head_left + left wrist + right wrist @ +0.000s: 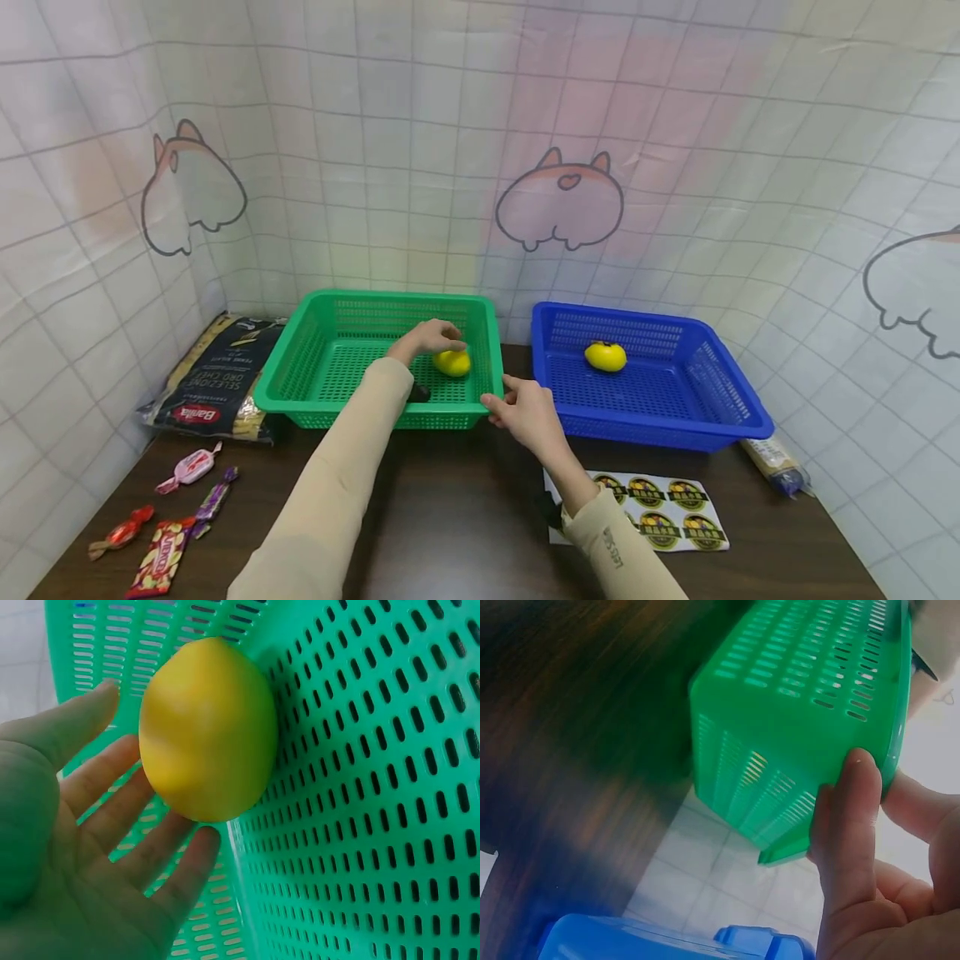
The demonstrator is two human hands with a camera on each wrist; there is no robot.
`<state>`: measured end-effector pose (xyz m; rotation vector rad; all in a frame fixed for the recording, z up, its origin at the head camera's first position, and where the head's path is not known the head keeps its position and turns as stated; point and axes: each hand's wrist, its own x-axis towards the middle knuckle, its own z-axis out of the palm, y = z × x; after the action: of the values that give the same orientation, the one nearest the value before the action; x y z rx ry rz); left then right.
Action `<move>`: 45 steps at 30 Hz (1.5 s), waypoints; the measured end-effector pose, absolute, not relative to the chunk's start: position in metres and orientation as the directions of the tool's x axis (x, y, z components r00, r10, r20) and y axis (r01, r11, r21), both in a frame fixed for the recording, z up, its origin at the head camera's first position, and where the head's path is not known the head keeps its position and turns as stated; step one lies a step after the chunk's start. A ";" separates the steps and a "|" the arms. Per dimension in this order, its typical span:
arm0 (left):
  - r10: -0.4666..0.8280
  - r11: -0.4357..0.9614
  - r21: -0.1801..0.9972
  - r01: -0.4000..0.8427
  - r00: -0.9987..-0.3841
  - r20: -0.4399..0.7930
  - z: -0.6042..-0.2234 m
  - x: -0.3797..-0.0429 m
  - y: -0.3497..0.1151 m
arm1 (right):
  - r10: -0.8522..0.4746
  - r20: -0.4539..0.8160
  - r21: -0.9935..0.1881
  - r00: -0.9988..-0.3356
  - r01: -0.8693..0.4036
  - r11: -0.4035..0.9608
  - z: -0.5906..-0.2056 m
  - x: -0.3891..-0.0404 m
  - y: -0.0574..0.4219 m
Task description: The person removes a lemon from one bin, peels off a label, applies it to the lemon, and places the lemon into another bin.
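A yellow, lemon-like fruit lies in the green basket, near its right end. My left hand reaches into that basket over the fruit. In the left wrist view, the left hand's fingers are spread and loosely bent, with fingertips right at the fruit's edge. The thumb stands apart from it. My right hand grips the green basket's near right corner. The right wrist view shows the thumb and fingers on either side of the basket's rim.
To the right, a blue basket holds another yellow fruit. A sticker sheet lies under the right forearm. A black pasta bag and several wrapped candies are at left. A packet lies at far right. Tiled-pattern cloth hangs behind.
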<state>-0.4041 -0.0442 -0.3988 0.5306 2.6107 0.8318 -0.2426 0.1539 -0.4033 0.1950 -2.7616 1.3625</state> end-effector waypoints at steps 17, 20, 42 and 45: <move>0.411 0.833 0.541 0.118 -0.786 -0.461 -0.404 -0.403 -0.043 | -0.085 0.095 -0.774 -0.992 -0.127 0.620 -0.400 -0.241 0.151; 0.409 0.834 0.539 0.118 -0.788 -0.460 -0.403 -0.402 -0.044 | -0.094 0.097 -0.774 -0.991 -0.135 0.619 -0.400 -0.241 0.151; 0.490 0.698 0.665 0.265 -0.854 -0.174 -0.362 -0.393 -0.040 | -0.082 0.071 -0.778 -0.994 -0.107 0.618 -0.402 -0.243 0.149; 0.512 0.651 0.700 0.294 -0.851 -0.119 -0.350 -0.391 -0.038 | -0.083 0.075 -0.783 -0.994 -0.110 0.612 -0.400 -0.243 0.150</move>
<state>-0.3906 -0.0383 -0.3499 0.6446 2.5650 1.0082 -0.2430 0.1499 -0.3998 0.1675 -2.7925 1.3589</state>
